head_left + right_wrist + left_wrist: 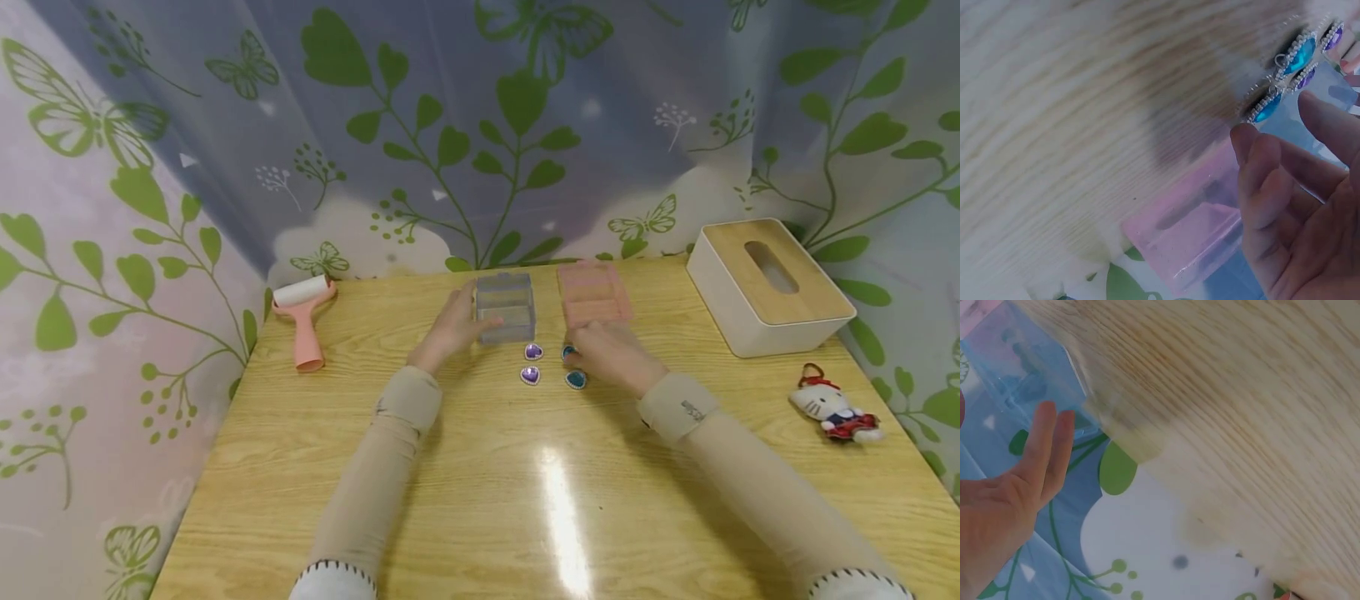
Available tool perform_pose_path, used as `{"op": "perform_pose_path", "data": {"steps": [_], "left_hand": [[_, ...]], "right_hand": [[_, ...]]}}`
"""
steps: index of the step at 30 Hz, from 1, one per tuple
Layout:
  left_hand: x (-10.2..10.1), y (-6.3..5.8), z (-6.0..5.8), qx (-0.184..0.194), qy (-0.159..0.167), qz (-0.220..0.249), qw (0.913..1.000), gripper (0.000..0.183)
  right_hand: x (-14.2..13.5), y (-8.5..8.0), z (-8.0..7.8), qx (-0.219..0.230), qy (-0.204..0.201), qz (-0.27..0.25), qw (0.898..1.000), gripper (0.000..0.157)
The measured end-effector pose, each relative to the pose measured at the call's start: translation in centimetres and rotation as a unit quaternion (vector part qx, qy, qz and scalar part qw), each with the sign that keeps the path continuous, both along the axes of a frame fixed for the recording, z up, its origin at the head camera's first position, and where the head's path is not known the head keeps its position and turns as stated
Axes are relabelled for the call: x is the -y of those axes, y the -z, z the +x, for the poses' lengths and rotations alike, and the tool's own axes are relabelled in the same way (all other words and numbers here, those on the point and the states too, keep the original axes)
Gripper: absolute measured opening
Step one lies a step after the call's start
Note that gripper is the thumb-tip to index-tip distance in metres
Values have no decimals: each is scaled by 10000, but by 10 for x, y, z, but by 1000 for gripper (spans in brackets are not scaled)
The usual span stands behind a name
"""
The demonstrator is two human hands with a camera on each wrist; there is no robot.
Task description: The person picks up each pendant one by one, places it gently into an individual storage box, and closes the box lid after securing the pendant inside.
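My left hand point(450, 329) is at the left side of a clear bluish compartment box point(506, 333), thumb over its front part. In the left wrist view two fairly straight fingers point(1038, 447) lie against the box. My right hand point(607, 354) reaches down over the farther of two teal heart-shaped gem charms point(567, 352), partly covering it. In the right wrist view that charm point(1268, 108) lies near the fingertips, with thumb and forefinger apart. Just nearer is the other teal charm point(576, 380). Two purple heart-shaped gem charms point(533, 352) point(530, 376) lie to their left.
A translucent pink box point(596, 293) stands behind my right hand. Farther right are a white tissue box point(720, 292) with a wooden lid and a cat doll keychain point(836, 408). At the back left lies a pink-handled lint roller point(305, 329). Patterned curtain point(420, 75) hangs behind the table.
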State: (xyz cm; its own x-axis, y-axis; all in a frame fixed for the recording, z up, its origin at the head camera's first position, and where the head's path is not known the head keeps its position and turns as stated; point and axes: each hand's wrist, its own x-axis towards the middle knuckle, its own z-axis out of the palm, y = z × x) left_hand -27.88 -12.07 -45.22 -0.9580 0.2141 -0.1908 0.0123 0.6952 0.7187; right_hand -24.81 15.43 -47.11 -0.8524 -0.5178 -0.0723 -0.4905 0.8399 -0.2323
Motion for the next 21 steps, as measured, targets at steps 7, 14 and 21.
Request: {"op": "perform_pose_path", "data": {"steps": [7,14,21], "left_hand": [[-4,-1,-3,84,14,143,9999,94],[-7,0,-5,-27,70,156,9999,88],[-7,2,-6,37,36,137,9999,91]], "right_hand": [[7,1,1,-63,125,546,9984,22],[10,3,1,-182,111,639,9977,20],[10,4,-1,-211,5,655,9976,15]]}}
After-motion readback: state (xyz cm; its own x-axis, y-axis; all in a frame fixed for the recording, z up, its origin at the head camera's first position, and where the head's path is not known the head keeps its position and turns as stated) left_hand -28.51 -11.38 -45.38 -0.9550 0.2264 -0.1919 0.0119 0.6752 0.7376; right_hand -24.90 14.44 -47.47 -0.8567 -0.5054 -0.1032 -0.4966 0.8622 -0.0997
